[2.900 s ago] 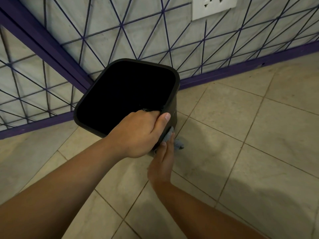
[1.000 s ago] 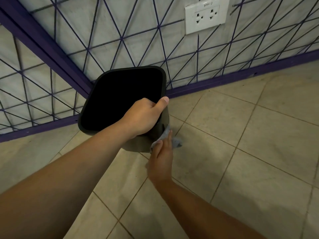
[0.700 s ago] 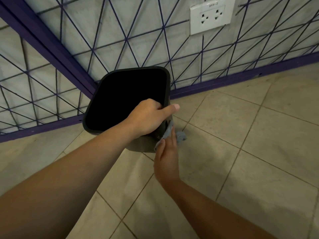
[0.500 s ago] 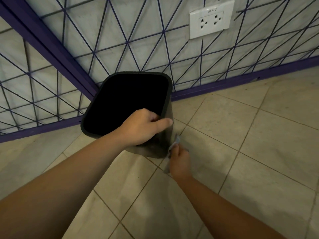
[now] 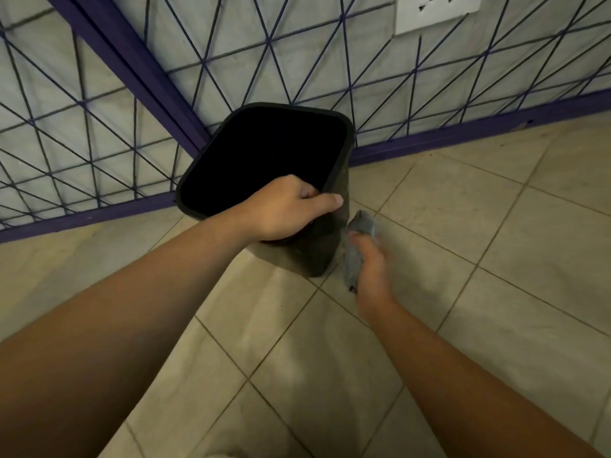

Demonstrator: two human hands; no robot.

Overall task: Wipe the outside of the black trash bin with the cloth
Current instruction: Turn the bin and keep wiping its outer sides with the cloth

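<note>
The black trash bin stands on the tiled floor in the corner, its dark open mouth facing up at me. My left hand grips its near rim, thumb lying along the right edge. My right hand is closed around a grey-blue cloth, low beside the bin's right outer wall near the base. The cloth touches or nearly touches that wall. The bin's far sides are hidden.
Two walls with purple line patterns and a purple baseboard meet right behind the bin. A white wall socket sits at the upper right. Beige floor tiles spread to the right and toward me.
My right hand slid with the cloth down the bin's right side, from near the rim to the base. The left hand kept its hold on the rim while the bin shifted slightly.
</note>
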